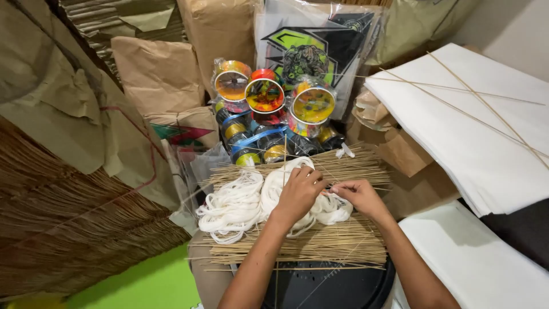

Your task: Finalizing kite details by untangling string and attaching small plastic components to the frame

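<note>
White cotton string, wound in loose skeins [251,200], lies across a flat bundle of thin straw-coloured bamboo sticks [320,243], and both hands work on it at the middle of the head view. The left hand [298,191] rests knuckles-up on the string with its fingers curled down and together; whether they pinch a strand or only press on it cannot be told, since the fingertips are hidden under the hand. The right hand [360,194] sits just beside it, fingers drawn together at the tips toward the left hand, apparently nipping something fine, perhaps a strand or a single stick, too small to make out. The two hands nearly touch over the right-hand skein.

The stick bundle lies on a round black tray [343,286], whose lower part is cut off by the frame edge. Behind the bundle stands a cluster of brightly coloured spools wrapped in clear plastic [266,94], with darker blue-banded spools [257,137] below them. Further back leans a plastic-bagged kite with a green and black print [311,51], its top cut off. Brown paper parcels [157,71] stand to the left, and a mat of dry brown straw [63,223] fills the lower left. To the right lies a stack of white paper sheets [474,131] with a few loose sticks across it.
</note>
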